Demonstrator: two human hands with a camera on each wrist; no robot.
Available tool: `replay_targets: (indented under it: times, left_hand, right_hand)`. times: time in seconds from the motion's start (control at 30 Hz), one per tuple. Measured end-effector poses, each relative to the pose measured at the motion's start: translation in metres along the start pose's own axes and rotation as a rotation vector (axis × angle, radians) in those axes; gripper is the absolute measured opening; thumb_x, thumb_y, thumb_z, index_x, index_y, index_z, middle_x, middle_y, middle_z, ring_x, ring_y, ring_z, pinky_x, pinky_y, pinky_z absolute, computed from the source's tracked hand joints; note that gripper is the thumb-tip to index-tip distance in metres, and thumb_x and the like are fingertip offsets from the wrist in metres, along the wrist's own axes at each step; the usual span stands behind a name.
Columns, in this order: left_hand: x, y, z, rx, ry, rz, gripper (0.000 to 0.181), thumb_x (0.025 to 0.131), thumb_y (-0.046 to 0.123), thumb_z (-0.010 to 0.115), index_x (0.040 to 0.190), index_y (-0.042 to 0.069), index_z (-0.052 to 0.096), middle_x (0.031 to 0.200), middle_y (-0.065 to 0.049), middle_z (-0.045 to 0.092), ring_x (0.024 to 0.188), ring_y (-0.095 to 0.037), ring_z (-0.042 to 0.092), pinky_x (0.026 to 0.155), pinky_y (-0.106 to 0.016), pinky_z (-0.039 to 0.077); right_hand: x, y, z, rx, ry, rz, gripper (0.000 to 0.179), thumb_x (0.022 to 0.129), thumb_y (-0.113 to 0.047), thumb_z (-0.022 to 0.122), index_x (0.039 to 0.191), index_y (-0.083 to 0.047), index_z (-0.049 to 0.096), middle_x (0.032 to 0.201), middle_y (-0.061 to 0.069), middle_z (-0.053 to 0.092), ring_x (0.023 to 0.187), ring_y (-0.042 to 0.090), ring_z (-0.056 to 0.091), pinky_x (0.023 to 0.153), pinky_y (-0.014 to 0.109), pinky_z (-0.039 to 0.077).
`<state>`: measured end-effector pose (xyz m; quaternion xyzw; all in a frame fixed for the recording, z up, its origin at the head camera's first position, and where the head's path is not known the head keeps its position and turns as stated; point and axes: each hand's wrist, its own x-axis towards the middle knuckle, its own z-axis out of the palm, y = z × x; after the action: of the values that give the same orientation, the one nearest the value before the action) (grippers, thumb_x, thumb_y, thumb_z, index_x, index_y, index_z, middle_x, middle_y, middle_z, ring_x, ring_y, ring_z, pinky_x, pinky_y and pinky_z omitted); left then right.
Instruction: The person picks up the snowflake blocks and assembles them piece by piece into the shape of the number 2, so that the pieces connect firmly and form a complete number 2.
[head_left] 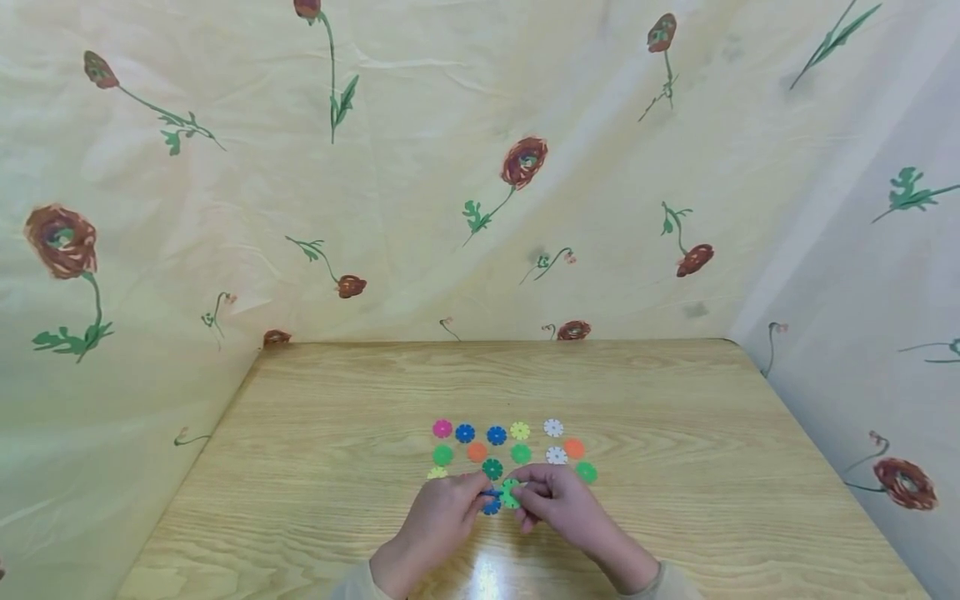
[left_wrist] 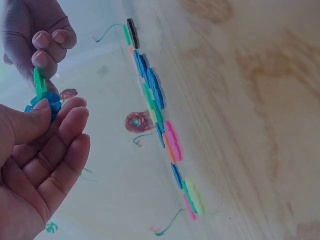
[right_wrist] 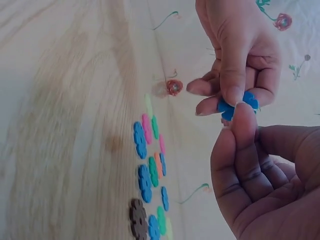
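Note:
My left hand (head_left: pixel 442 512) pinches a blue flower-shaped notched disc (left_wrist: pixel 52 99) between thumb and fingers. From the other side, my right hand (head_left: pixel 562 504) pinches a bright green notched disc (head_left: pixel 510 493). In the left wrist view the green disc stands edge-on against the blue one, touching it at the rim; how deep the slots interlock cannot be made out. Fingers hide the green disc in the right wrist view, where the blue disc shows behind the fingertips. Both hands are above the table's near middle, over another blue disc (head_left: pixel 491 507).
Beyond the hands, several loose notched discs lie in rough rows on the wooden table (head_left: pixel 337 417), among them a pink disc (head_left: pixel 442 428), a white disc (head_left: pixel 553 427) and an orange disc (head_left: pixel 573 448). A dark brown disc (right_wrist: pixel 138 219) lies nearer. Flowered cloth (head_left: pixel 420 208) hangs around the table.

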<state>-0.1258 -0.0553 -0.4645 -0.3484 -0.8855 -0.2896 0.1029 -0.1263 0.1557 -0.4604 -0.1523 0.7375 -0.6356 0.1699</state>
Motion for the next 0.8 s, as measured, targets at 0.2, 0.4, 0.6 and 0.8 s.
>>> replay_targets:
  times: [0.2,0.4,0.6,0.8]
  left_hand:
    - [0.001,-0.001,0.004,0.069,0.043,0.069,0.008,0.090,0.011,0.068,0.086,0.009,0.061,0.068,0.003,0.063,0.056,-0.001,0.056,0.054,-0.007,0.042]
    - [0.001,-0.001,0.004,0.027,-0.031,-0.006,0.007,0.093,0.014,0.066,0.096,0.009,0.062,0.073,0.003,0.064,0.059,0.001,0.055,0.055,-0.008,0.042]
    - [0.000,-0.002,0.003,-0.006,-0.097,-0.059,0.031,0.091,0.033,0.067,0.112,0.010,0.062,0.079,0.004,0.064,0.059,0.002,0.046,0.054,-0.013,0.040]
    - [0.001,-0.003,0.007,-0.078,-0.080,-0.075,0.042,0.089,0.048,0.062,0.112,0.014,0.065,0.084,0.007,0.067,0.066,0.001,0.052,0.056,-0.014,0.042]
  right_hand:
    - [0.000,-0.001,0.003,0.003,0.010,0.023,0.022,0.096,-0.002,0.058,0.113,0.011,0.061,0.078,0.023,0.065,0.062,0.018,0.064,0.063,0.036,0.057]
    - [0.000,0.001,0.005,-0.006,0.014,0.008,0.025,0.097,-0.004,0.058,0.117,0.011,0.057,0.075,0.022,0.064,0.061,0.019,0.064,0.063,0.036,0.057]
    - [0.002,0.007,0.007,-0.011,0.013,-0.020,0.026,0.099,-0.005,0.055,0.121,0.007,0.047,0.072,0.018,0.064,0.060,0.021,0.063,0.061,0.036,0.057]
    - [0.005,0.009,0.012,0.002,-0.004,-0.034,0.031,0.100,-0.005,0.053,0.124,0.009,0.039,0.076,0.016,0.066,0.059,0.020,0.063,0.060,0.034,0.057]
